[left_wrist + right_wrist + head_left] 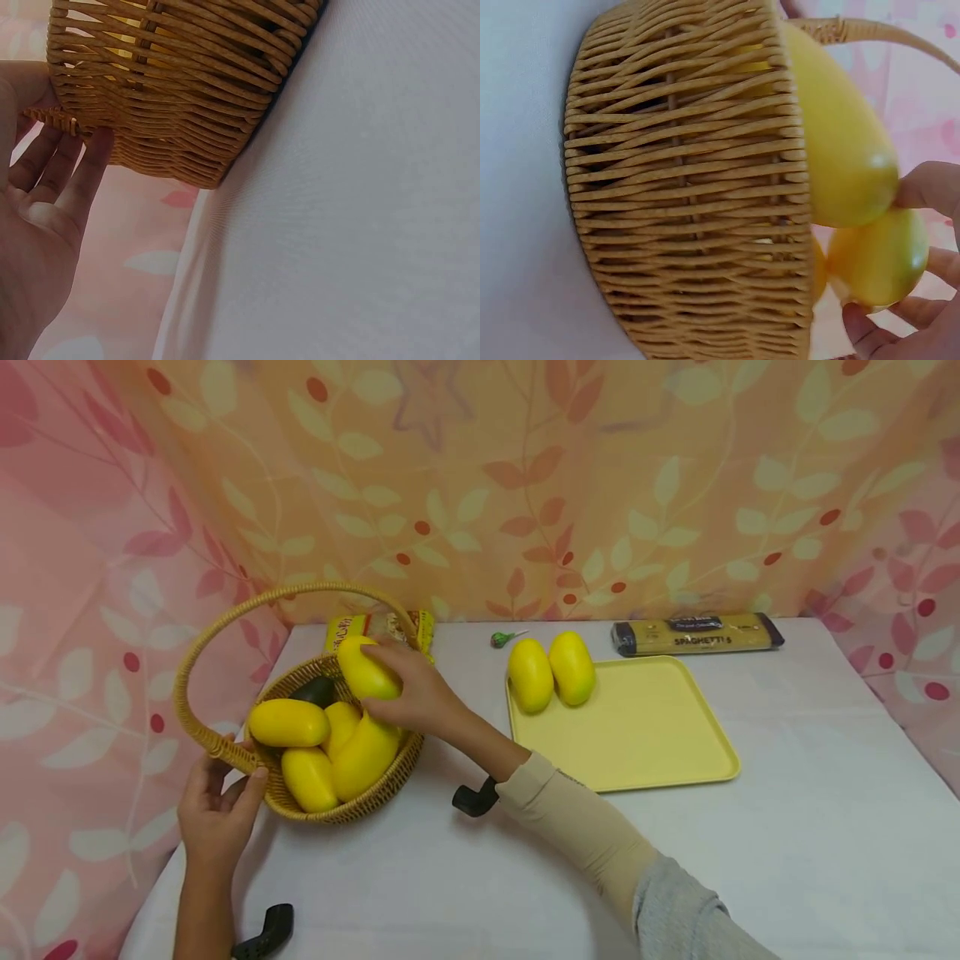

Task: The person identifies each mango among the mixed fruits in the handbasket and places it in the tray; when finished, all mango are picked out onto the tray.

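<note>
1 oval yel. fruit (363, 667) gripped by R hand (416, 687) over round tan wicker bskt (386, 787); L hand (217, 814) pinches it by arched handle (330, 587).

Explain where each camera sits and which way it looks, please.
Head: worn on the person's head, facing forward and down at the basket and tray; left hand, right hand and forearms show.
Left wrist: worn there, facing the basket's outer side and the white tablecloth; the left hand shows.
Right wrist: worn there, facing the basket's side and the held yellow fruit; right hand shows partly.
Shared: head and right wrist views both show the right hand holding that fruit.
</note>
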`<state>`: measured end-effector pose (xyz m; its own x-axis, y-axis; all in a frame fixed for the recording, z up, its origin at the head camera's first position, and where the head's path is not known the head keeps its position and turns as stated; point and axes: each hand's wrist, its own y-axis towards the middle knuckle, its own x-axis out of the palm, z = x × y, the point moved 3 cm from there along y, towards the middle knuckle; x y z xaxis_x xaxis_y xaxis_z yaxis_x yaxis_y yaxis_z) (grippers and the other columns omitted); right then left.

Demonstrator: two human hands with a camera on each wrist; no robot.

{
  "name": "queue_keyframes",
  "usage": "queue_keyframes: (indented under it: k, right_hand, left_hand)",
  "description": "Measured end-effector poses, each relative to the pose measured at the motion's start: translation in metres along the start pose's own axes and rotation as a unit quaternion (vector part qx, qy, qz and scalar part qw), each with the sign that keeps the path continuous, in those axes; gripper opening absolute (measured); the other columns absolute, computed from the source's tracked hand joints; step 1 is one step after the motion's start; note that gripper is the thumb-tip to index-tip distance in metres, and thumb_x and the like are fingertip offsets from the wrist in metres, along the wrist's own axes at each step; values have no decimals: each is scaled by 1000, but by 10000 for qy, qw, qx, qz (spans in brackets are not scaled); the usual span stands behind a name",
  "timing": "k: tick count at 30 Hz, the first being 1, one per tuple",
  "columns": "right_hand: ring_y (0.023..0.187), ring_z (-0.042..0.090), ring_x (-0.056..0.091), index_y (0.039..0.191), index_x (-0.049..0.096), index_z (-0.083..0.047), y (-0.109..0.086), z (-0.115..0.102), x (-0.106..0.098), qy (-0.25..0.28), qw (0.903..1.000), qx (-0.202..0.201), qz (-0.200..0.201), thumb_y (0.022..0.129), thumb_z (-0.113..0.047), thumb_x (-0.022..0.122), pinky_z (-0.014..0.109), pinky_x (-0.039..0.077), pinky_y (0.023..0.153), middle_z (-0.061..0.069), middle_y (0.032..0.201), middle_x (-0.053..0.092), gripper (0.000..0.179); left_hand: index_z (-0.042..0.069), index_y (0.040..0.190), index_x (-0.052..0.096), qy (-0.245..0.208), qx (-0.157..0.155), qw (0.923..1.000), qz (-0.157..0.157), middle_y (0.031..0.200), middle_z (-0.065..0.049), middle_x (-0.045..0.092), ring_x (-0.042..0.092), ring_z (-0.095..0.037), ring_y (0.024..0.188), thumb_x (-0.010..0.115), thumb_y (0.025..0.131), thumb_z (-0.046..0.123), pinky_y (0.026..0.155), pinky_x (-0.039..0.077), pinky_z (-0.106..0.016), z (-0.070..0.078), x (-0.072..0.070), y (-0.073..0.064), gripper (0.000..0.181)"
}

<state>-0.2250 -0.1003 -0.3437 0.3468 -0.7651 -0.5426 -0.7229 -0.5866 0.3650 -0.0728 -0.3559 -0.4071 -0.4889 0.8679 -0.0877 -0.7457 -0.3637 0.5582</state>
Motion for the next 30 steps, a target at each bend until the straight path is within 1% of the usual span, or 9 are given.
queue_keyframes:
  k: [3,7,11,14,17,19,22,27,30]
  right_hand:
    - [143,26,33,146,53,-16,-8,-1,-7,-225,9997,64,-123,83,-25,76,42,43,106,7,159,35,67]
    - [143,31,32,144,56,-17,-17,-1,-16,-324,9989,48,-321,84,-24,76,47,38,110,9,159,35,64]
    - [145,30,29,143,57,-19,-27,1,-22,-290,9986,74,-444,85,-25,77,50,34,113,7,160,33,61]
    - [142,26,32,142,58,-19,-33,4,-25,-86,9991,71,-405,86,-27,77,45,42,107,6,159,33,59]
    - [138,22,39,141,60,-18,-39,8,-26,208,9993,54,-299,91,-27,72,37,51,95,7,156,36,52]
    - [136,20,42,140,61,-18,-41,11,-26,388,9989,16,-252,93,-25,69,35,54,88,7,156,37,48]
    - [136,19,42,139,61,-16,-44,12,-27,497,9985,-119,-215,95,-22,66,36,54,86,9,155,39,44]
    - [135,20,42,139,61,-13,-54,12,-34,510,9979,-331,-229,94,-19,68,36,54,86,9,154,40,46]
    - [135,21,44,138,62,-12,-64,15,-43,513,9979,-370,-110,93,-16,70,37,55,88,8,153,41,47]
  left_hand:
    - [-11,135,53,86,17,10000,-3,122,-28,59,59,-27,112,61,80,-28,92,52,-20,0,0,0,58]
    - [-12,134,53,4,1,10000,-5,120,-29,58,59,-27,111,60,79,-29,91,52,-20,-2,-1,0,58]
    - [-11,135,53,8,-19,10000,-4,121,-30,58,59,-28,111,60,79,-29,92,52,-20,-2,-2,1,59]
    - [-10,135,53,15,22,10000,-14,122,-28,58,59,-27,112,61,80,-28,92,51,-20,-1,-1,2,59]
    - [-11,135,53,-73,38,10000,-12,122,-25,59,59,-26,112,61,79,-28,92,51,-19,-1,-1,2,59]
    - [-10,135,53,-50,17,10000,-4,122,-23,60,59,-25,112,61,79,-28,91,51,-18,-2,-1,1,59]
    - [-9,136,53,98,6,10000,-4,122,-22,61,59,-24,112,62,80,-28,91,51,-17,-2,-2,1,60]
    - [-9,136,52,450,110,9989,-24,121,-24,61,60,-23,111,62,79,-27,91,51,-17,0,-1,0,60]
    - [-11,135,52,330,72,9994,-22,121,-25,60,59,-24,111,62,80,-27,91,51,-17,1,1,1,59]
